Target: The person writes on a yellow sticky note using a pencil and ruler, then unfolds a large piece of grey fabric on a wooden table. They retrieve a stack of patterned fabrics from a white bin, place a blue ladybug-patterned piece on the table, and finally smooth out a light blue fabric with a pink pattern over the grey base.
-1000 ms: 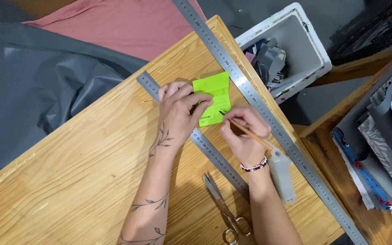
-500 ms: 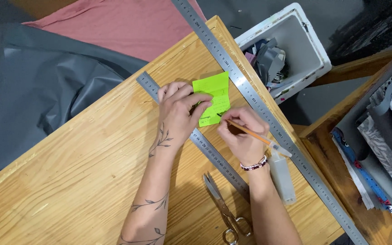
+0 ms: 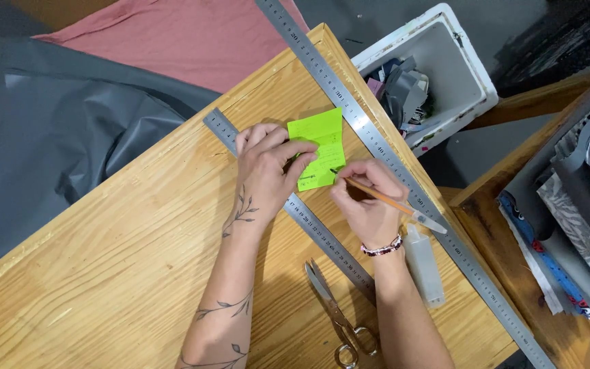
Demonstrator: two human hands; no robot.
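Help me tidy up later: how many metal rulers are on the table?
2. A long ruler runs diagonally along the table's right edge; a shorter ruler lies partly under the left hand. More may be hidden.

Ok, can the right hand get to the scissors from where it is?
Probably yes: the scissors lie uncovered on the table just beside the right forearm, but the right hand holds a pencil it would have to put down.

paper [image 3: 321, 147] between rulers [image 3: 322, 236], scissors [image 3: 336, 318] seemingly nearer
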